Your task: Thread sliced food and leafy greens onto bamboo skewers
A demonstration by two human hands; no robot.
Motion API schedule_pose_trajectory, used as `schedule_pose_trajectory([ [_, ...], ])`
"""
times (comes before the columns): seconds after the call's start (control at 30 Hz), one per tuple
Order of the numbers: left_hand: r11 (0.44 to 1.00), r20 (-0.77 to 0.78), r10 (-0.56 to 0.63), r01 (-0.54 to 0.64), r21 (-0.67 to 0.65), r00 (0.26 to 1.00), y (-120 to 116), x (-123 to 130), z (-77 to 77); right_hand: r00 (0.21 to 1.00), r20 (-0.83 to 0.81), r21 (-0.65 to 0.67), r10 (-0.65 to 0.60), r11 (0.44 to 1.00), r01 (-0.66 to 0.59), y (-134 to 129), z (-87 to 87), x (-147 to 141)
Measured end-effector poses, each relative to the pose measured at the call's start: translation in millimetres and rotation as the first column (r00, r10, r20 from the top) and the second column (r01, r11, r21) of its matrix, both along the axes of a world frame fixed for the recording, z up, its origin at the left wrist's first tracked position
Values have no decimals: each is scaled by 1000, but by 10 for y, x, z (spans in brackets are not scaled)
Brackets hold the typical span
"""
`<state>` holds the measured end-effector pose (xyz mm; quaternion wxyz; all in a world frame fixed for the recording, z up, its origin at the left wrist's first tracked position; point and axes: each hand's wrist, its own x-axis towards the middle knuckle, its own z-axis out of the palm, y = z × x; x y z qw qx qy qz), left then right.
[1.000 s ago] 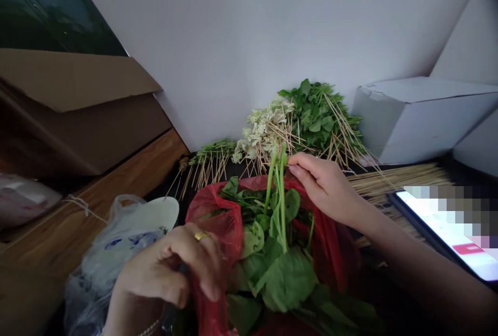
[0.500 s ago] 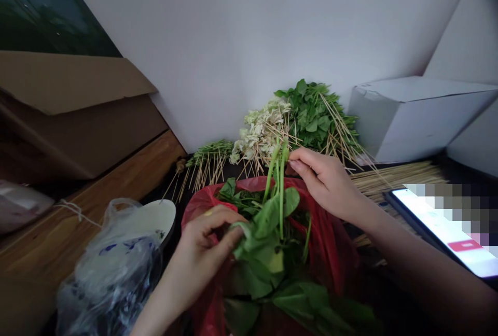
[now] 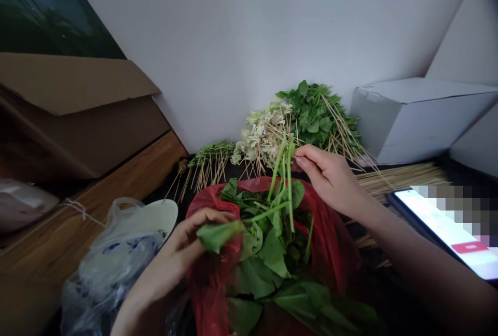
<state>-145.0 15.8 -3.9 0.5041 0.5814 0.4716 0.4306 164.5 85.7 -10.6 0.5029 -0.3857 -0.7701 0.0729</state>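
Observation:
Leafy greens fill a red plastic bag in front of me. Over the bag's left rim, my left hand pinches a single green leaf whose stem points right. My right hand is closed at the fingertips on a bunch of green stems, held upright above the opening. Its thumb and forefinger press at the stems' upper end, and the lower parts hang among the leaves.
Behind the bag lie skewered greens, skewered pale cabbage and skewered green pieces. Bare skewers and a lit phone are at right, near a white box. Left stand a cardboard box, a bowl and clear plastic bags.
My left hand has moved left and slightly down, drawing a leaf away from the others, its stem now showing. My right hand stays almost in place with the stems.

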Motion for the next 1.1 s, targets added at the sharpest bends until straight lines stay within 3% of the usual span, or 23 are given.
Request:
schedule_pose_trajectory([
  [0.07,987,-194,-142,153,44,971,-22,-113,91,1000,-3,-3,-3,1000,3,5,2,3],
  [0.1,983,-232,-138,162,87,963,-24,-152,140,1000,-6,-5,0,1000,-1,8,1,5],
  [0.23,963,-166,106,-59,263,980,38,-70,239,999,-29,-19,31,999,-32,19,-13,6],
  [0.3,961,-206,124,-66,269,971,97,115,180,999,-28,-16,38,999,-38,22,-16,5],
  [0.43,959,-414,35,85,269,910,187,514,-82,1000,-15,18,23,1000,-23,16,-8,4],
  [0.53,949,-488,-37,183,255,872,204,649,-190,1000,-10,16,19,1000,-19,6,4,5],
  [0.63,960,-357,-94,180,216,929,221,619,-86,1000,-21,15,1,1000,-1,6,16,13],
  [0.73,993,-34,-67,70,96,997,282,533,118,998,-42,11,-42,999,42,13,28,33],
  [0.83,999,258,45,-44,-8,965,380,515,191,997,-72,-21,-41,999,40,10,41,49],
  [0.93,991,401,132,-108,-83,906,472,585,47,996,-83,-52,16,998,-20,-13,52,34],
  [1.1,984,432,166,-120,-132,887,517,702,-268,973,72,-123,219,970,-210,-76,43,-82],
])
